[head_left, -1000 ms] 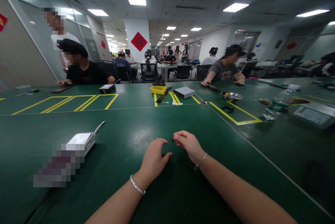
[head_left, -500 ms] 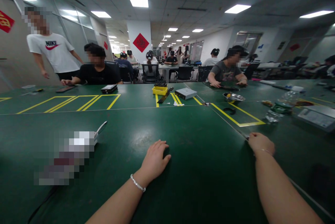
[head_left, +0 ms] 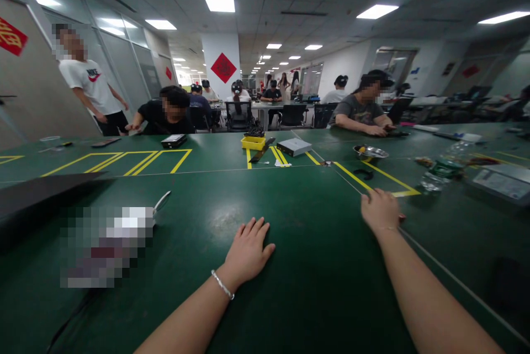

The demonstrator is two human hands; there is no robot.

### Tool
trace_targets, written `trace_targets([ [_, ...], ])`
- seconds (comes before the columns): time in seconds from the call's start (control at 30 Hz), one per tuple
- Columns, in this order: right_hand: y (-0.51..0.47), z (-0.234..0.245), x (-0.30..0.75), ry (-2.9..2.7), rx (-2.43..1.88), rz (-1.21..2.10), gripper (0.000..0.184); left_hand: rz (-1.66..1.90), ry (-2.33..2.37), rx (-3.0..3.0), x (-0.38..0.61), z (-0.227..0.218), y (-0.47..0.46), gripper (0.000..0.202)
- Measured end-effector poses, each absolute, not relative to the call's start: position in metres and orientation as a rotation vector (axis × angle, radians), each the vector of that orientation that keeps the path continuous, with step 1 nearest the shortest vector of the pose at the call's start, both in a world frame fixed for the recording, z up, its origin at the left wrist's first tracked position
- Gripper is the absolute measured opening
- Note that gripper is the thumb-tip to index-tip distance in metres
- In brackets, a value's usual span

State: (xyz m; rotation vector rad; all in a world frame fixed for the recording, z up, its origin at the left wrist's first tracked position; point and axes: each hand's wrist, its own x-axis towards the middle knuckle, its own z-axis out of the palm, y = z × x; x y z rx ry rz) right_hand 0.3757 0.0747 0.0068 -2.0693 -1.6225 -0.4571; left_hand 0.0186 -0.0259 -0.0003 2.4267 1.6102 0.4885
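Note:
My left hand (head_left: 249,250), with a bead bracelet at its wrist, lies palm down on the green table (head_left: 314,288). Its fingers are spread and it holds nothing. Further right, my right hand (head_left: 381,211) rests palm down by the pale seam in the tabletop. Its fingers are slightly bent and apart, with nothing visible in them. A small reddish-brown thing (head_left: 401,217) shows at the outer side of that hand; what it is cannot be made out. Left of my left hand lies a blurred-out object (head_left: 110,249) with a white loop and a dark strap.
A dark flat panel (head_left: 37,199) juts in at the left edge. Further back are a yellow tray (head_left: 252,143) of black items, a grey metal box (head_left: 294,147), a steel bowl (head_left: 376,152) and a plastic bottle (head_left: 441,172). Other people sit or stand across the table.
My right hand has moved left and forward, and its fingers have loosened. My left hand's fingers are a little more spread. The dark panel has come into view at left.

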Motion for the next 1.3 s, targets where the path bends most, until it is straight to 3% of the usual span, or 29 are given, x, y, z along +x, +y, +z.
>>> trace_targets([
  [0.3, 0.044, -0.001, 0.206, -2.307, -1.422, 0.259, 0.044, 0.399, 1.608, 2.496, 0.018, 0.003, -0.017, 0.050],
  [0.47, 0.035, 0.003, 0.195, -2.506, -1.182, 0.407, 0.037, 0.386, 1.622, 2.464, 0.016, 0.000, -0.013, 0.051],
  [0.7, 0.061, 0.034, 0.337, -1.683, -2.206, -0.225, 0.038, 0.451, 1.599, 2.471, 0.014, 0.001, -0.017, 0.048],
  [0.83, 0.051, 0.027, 0.408, -1.152, -2.572, -0.143, 0.048, 0.467, 1.622, 2.448, 0.015, 0.003, -0.016, 0.046],
  [0.97, 0.049, 0.011, 0.425, -0.952, -2.674, 0.001, 0.063, 0.490, 1.638, 2.428, 0.016, 0.003, -0.015, 0.042],
  [1.13, 0.060, -0.001, 0.437, -1.098, -2.671, 0.000, 0.043, 0.523, 1.611, 2.414, 0.016, 0.002, -0.016, 0.041],
  [1.3, 0.061, -0.004, 0.445, -1.147, -2.662, -0.006, 0.037, 0.553, 1.591, 2.411, 0.014, 0.001, -0.016, 0.042],
])
